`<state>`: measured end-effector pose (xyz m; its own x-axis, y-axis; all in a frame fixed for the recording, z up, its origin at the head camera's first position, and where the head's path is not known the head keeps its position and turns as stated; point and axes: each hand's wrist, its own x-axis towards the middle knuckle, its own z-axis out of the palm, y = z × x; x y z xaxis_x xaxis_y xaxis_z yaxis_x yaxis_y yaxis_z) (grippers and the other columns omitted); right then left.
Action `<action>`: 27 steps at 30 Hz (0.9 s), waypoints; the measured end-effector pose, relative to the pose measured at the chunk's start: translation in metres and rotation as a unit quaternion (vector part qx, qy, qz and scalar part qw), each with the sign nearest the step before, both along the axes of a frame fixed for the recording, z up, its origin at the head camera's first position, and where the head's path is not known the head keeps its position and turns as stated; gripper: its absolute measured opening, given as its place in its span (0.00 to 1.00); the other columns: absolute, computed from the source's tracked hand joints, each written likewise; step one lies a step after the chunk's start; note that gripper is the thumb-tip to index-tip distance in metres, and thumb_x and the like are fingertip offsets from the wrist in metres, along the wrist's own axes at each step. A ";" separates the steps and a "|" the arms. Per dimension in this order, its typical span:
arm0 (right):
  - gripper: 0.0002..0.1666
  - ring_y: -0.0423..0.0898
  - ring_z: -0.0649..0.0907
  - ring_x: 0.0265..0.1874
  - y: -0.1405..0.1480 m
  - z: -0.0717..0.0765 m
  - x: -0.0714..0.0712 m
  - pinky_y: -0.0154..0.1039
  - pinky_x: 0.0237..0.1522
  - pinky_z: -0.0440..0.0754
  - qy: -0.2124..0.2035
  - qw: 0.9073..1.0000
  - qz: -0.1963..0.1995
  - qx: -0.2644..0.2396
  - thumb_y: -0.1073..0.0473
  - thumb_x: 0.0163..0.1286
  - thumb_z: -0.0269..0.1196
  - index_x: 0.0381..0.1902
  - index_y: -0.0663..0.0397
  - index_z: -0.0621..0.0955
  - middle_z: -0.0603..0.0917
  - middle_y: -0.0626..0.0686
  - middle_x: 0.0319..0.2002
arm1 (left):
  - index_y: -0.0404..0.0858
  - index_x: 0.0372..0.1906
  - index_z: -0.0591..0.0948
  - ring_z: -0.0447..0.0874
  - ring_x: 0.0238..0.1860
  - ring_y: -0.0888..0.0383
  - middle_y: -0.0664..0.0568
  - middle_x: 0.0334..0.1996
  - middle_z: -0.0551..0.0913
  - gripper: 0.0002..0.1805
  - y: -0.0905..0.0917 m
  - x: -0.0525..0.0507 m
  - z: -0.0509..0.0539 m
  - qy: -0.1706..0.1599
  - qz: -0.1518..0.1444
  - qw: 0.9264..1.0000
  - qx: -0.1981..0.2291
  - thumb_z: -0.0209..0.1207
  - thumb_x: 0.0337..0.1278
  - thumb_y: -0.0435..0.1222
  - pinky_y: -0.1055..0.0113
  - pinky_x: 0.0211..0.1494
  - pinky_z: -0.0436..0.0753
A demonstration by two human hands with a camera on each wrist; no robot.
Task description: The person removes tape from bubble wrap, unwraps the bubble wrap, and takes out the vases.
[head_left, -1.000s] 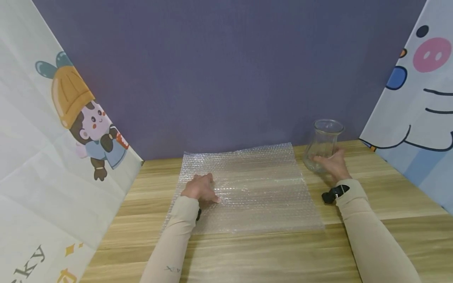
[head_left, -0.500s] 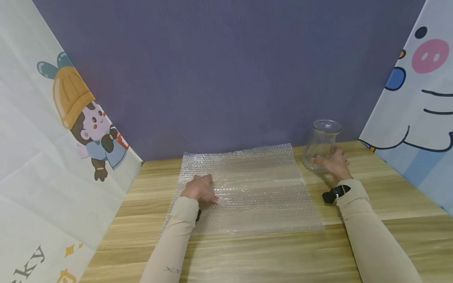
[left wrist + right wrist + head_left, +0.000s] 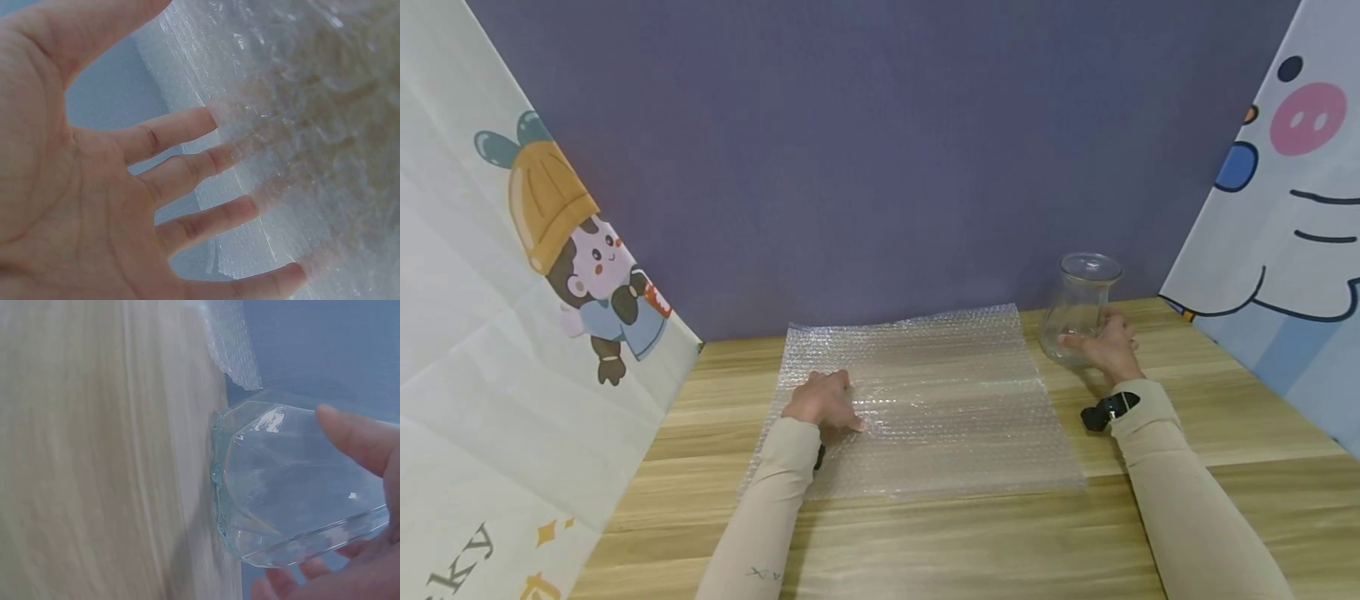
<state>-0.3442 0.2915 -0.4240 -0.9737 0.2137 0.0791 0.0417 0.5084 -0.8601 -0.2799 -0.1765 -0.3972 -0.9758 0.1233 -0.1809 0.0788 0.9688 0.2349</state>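
A clear glass vase (image 3: 1078, 312) with a flared rim stands upright on the table, right of the bubble wrap. My right hand (image 3: 1108, 346) holds its lower body from the right. In the right wrist view the thumb (image 3: 350, 434) lies along one side of the glass vase (image 3: 281, 481), and the fingers reach round the other. A flat sheet of bubble wrap (image 3: 940, 400) covers the middle of the table. On its left part rests my left hand (image 3: 823, 400), fingers spread. The left wrist view shows those fingertips touching the bubble wrap (image 3: 312, 125), partly hidden by it.
The wood-grain table (image 3: 962, 542) runs back to a purple-grey panel (image 3: 880, 167). White cartoon-printed sheets stand at the left (image 3: 572, 400) and right (image 3: 1315, 275) sides. The vase is close to the back panel.
The right hand's fingers have shifted slightly on the glass vase. My left hand and the bubble wrap look the same, apart from a slight movement of the head view.
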 end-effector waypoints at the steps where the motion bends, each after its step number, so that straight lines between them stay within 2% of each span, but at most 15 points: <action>1: 0.63 0.79 0.43 0.72 0.000 0.000 0.000 0.78 0.71 0.47 0.000 1.000 -0.001 -0.002 0.54 0.66 0.71 0.79 0.68 0.41 0.41 0.79 0.75 | 0.42 0.60 0.78 0.77 0.57 0.43 0.45 0.53 0.84 0.42 0.000 0.000 0.000 0.000 -0.001 1.000 0.000 0.80 0.36 0.54 0.44 0.60 0.78; 17: 0.66 0.82 0.43 0.72 -0.003 0.001 -0.003 0.80 0.70 0.48 -0.021 1.000 -0.005 0.010 0.50 0.67 0.71 0.80 0.67 0.38 0.38 0.79 0.76 | 0.42 0.62 0.79 0.77 0.61 0.41 0.44 0.57 0.84 0.43 0.000 -0.002 -0.001 0.001 -0.003 1.000 -0.011 0.79 0.37 0.55 0.42 0.63 0.78; 27: 0.65 0.81 0.43 0.73 -0.003 -0.001 -0.004 0.80 0.71 0.47 -0.022 1.000 -0.014 -0.003 0.51 0.67 0.70 0.81 0.65 0.38 0.38 0.78 0.77 | 0.41 0.62 0.80 0.76 0.63 0.41 0.43 0.58 0.83 0.44 0.003 -0.004 -0.002 0.001 0.000 1.000 -0.008 0.79 0.37 0.55 0.41 0.65 0.76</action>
<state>-0.3487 0.2886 -0.4250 -0.9700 0.2405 0.0346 0.0934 0.5006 -0.8606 -0.2841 -0.1735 -0.3989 -0.9762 0.1201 -0.1805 0.0792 0.9725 0.2189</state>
